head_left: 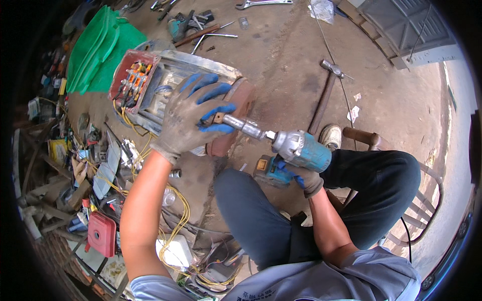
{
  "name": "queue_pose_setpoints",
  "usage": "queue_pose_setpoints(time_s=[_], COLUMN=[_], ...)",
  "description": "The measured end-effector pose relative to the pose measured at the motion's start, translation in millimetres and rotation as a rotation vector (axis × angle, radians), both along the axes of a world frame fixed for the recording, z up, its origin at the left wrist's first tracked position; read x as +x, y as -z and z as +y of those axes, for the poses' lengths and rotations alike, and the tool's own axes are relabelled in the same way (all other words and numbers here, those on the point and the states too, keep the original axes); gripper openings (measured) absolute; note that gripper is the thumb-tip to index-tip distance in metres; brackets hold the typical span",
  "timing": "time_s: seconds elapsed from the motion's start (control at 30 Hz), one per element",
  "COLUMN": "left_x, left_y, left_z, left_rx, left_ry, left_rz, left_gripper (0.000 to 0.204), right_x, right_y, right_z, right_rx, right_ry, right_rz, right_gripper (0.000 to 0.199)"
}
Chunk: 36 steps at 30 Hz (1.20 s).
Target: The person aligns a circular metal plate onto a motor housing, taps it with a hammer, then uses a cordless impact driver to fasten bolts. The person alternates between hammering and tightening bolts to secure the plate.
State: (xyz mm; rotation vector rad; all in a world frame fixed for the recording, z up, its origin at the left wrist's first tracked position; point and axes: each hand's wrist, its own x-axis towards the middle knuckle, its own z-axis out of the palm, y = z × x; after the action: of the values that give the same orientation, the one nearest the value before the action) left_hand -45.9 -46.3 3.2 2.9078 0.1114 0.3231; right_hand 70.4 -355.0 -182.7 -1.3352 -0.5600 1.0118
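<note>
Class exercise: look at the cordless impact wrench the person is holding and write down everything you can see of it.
The impact wrench has a teal body with a silver-grey metal nose and a battery pack at its grip. A long metal extension bar runs from its nose up-left toward the red end of the electric motor. The gloved right hand grips the handle; the gloved left hand wraps round the bar's far end, hiding the tip. It lies nearly level above the person's knees.

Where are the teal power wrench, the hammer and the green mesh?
teal power wrench point(305, 150), head view, on its body.
hammer point(323, 100), head view, mid-handle.
green mesh point(100, 50), head view, on its folded middle.
</note>
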Motion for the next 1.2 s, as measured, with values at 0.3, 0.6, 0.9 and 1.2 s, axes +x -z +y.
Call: queue_pose_setpoints(time_s=[0.3,0.6,0.9,1.2], left_x=[-0.3,3.4,10.0,131.4], left_y=[-3.1,-9.8,-21.5,-13.3], left_z=[-3.8,-9.7,-22.8,-17.1], left_rx=[0.110,0.058,0.099,-0.330], left_ry=[0.058,0.057,0.118,0.006], left_rz=[0.068,0.181,0.225,0.517], left_gripper=[0.040,0.036,0.034,0.041], right_x=[2.1,19.5,3.6,56.3], right_y=[-39.9,-52.7,-35.3,-8.8], right_z=[13.9,24.7,28.4,-8.7], right_rx=[0.119,0.171,0.290,0.015], right_ry=[0.100,-0.115,-0.003,0.158], right_rz=[-0.716,-0.214,-0.460,-0.653], right_gripper=[0.046,0.046,0.038,0.043])
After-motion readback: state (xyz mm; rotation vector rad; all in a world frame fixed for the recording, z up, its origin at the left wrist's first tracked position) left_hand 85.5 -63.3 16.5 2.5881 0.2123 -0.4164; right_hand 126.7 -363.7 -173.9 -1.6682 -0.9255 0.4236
